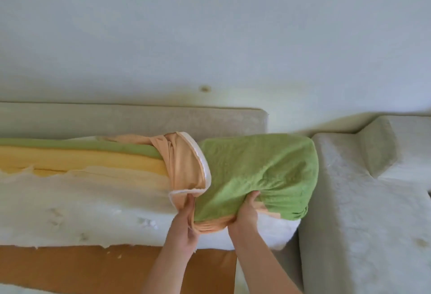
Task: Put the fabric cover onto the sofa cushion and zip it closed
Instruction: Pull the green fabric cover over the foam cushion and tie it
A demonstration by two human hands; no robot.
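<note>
A long foam cushion (81, 202), wrapped in white batting with yellow and green layers showing along its top, lies across the sofa. A green fabric cover (256, 172) with an orange lining and a white zipper edge (200, 156) is pulled over the cushion's right end. The lining is bunched and turned outward at the opening. My left hand (186, 221) pinches the orange lining at the cover's lower edge. Just to its right, my right hand (247, 209) grips the green fabric at the front. Most of the cushion to the left stays bare.
The beige sofa back (140, 116) runs behind the cushion, against a pale wall. A beige armrest and seat section (361, 200) stands at the right. An orange-brown sofa base (93, 268) shows below the cushion's front edge.
</note>
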